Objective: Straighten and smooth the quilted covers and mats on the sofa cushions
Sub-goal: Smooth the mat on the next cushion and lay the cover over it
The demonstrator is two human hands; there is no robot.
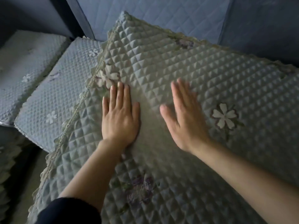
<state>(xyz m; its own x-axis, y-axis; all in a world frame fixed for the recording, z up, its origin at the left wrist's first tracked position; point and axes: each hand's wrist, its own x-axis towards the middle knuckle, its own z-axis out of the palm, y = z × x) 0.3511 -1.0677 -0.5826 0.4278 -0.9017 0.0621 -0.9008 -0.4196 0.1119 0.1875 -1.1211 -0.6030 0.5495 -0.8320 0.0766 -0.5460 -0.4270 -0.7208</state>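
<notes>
A grey-green quilted cover [218,78] with a lace edge and embroidered flowers fills most of the head view, spread over a sofa cushion. My left hand [120,117] lies flat on it, palm down, fingers straight and close together, just below a white flower near the left lace edge. My right hand [182,117] is flat on the cover too, fingers straight, blurred by motion, to the left of a white flower [224,116].
Two more cushions with quilted blue-grey covers [61,88] [24,62] lie at the left, lower than this one. The blue quilted sofa back [178,15] runs along the top. A scalloped cover edge [8,167] hangs at the lower left.
</notes>
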